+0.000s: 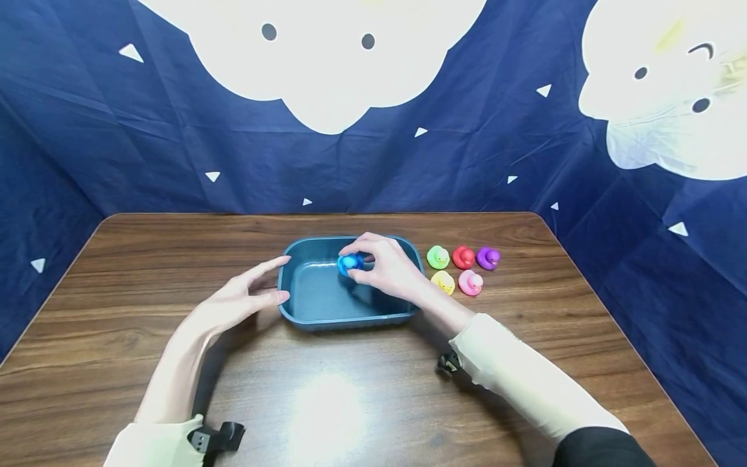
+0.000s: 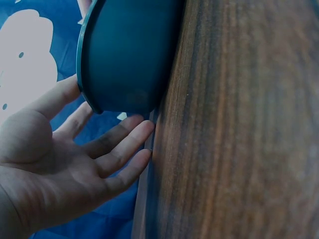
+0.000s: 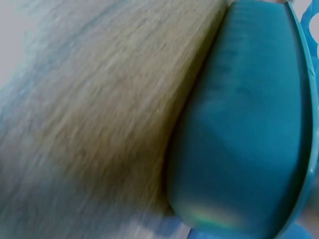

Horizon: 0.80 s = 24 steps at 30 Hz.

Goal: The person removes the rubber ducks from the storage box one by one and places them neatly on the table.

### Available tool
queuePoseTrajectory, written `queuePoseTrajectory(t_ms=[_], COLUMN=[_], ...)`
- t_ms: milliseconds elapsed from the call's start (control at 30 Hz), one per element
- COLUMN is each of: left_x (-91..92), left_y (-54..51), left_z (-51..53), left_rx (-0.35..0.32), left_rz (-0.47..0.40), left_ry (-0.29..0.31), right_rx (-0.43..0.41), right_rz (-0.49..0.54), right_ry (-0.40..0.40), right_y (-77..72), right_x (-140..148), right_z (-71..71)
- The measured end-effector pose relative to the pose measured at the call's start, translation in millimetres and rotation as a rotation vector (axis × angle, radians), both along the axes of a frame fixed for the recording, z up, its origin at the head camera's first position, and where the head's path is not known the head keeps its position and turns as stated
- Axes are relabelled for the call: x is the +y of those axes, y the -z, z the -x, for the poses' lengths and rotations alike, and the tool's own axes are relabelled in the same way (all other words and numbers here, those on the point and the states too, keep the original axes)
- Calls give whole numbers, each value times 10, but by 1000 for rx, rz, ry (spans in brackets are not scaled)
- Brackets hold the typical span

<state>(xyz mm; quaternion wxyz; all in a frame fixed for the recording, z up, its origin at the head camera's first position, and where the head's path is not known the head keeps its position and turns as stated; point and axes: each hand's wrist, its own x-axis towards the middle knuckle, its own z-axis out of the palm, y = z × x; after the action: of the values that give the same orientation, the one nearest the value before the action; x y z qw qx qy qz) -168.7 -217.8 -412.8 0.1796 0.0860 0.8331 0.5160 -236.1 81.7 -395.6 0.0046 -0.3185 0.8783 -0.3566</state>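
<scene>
In the head view a teal rectangular tub (image 1: pixel 309 292) stands on the wooden table. My right hand (image 1: pixel 388 266) reaches over its right side and pinches a blue rubber duck (image 1: pixel 349 263) between thumb and fingers, inside the tub. Whether the duck touches the tub's floor I cannot tell. My left hand (image 1: pixel 236 298) is at the tub's left end, its fingers spread and fingertips at the rim. In the left wrist view the left hand (image 2: pixel 75 154) shows loosely extended fingers beside the tub wall (image 2: pixel 129 59). The right wrist view is blurred and shows mostly the tub's outer side (image 3: pixel 244 124).
Right of the tub sit several rubber ducks: green (image 1: pixel 438 257), red (image 1: pixel 463 257), purple (image 1: pixel 488 258), yellow (image 1: pixel 443 282) and pink (image 1: pixel 470 283). Behind the wooden table (image 1: pixel 175 259) hangs a dark blue cloth (image 1: pixel 175 162) with white cloud faces.
</scene>
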Motion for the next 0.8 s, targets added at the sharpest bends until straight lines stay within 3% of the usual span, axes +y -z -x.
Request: queuePoseTrajectory(t_ms=[800], left_x=[7], left_y=[-9], left_z=[-4], left_rx=[7], left_rz=[22], left_ry=[-10], right_rx=[80], right_rz=[144], right_ry=[-37], right_y=[-112], right_x=[385], right_z=[42])
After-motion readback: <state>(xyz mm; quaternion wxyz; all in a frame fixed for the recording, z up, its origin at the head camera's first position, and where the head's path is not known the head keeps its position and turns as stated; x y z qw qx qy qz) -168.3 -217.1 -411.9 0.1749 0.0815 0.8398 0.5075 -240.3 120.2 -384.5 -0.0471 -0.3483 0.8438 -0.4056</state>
